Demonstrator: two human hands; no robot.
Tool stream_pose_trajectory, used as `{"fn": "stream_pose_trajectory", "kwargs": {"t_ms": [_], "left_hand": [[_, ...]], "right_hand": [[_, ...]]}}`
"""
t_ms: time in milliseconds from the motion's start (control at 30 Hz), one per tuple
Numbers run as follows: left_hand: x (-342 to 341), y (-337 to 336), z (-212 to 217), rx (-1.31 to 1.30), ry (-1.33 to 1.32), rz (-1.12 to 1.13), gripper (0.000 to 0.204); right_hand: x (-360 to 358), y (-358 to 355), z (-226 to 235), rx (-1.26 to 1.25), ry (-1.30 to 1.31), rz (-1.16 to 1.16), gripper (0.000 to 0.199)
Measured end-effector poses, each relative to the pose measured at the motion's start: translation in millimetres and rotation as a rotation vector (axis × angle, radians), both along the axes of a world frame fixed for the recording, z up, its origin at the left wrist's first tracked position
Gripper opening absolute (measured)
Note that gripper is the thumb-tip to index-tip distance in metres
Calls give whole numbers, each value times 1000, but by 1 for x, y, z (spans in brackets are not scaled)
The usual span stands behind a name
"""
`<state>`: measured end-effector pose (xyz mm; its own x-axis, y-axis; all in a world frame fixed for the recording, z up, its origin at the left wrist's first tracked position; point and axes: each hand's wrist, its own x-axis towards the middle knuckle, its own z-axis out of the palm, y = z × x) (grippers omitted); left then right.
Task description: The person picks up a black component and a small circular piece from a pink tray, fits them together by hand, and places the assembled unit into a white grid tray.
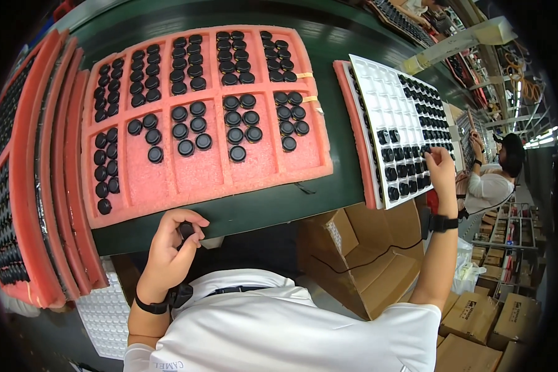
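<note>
My left hand is curled in front of the bench edge, its fingers closed round a small black round part. At the right, my right hand reaches over a white plastic tray, thumb and fingertips pinched on a black round part at one of its pockets. Black parts fill the tray's far-right columns and its near rows; the pockets toward the upper left are bare. Between my hands lies a pink foam tray with divided compartments, each holding rows of the black round parts.
Pink foam trays lean together at the far left. The white tray rests on another pink foam layer on the dark green bench. An open cardboard box stands below. Another person works at the right, near stacked cartons.
</note>
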<state>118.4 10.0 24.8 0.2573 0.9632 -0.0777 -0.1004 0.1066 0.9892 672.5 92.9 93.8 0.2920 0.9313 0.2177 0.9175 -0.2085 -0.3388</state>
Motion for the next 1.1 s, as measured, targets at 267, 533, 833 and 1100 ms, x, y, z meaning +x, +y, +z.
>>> {"fn": "stream_pose_trajectory", "kwargs": {"t_ms": [267,533,833,1100], "left_hand": [[-1,-4,2,-43,29,0,26],[2,-2,2,-30,33,-14,28],[13,3,-7,21,-43,-143,60],[8,-6,0,46,-52,-159,67]], "right_hand": [[70,23,-31,-118,-202,-67,27],[61,25,-33,-82,-275,-61,26],[-185,-14,0,75,119,541,24],[-349,-33,-40,-63,536,1331,30]]}}
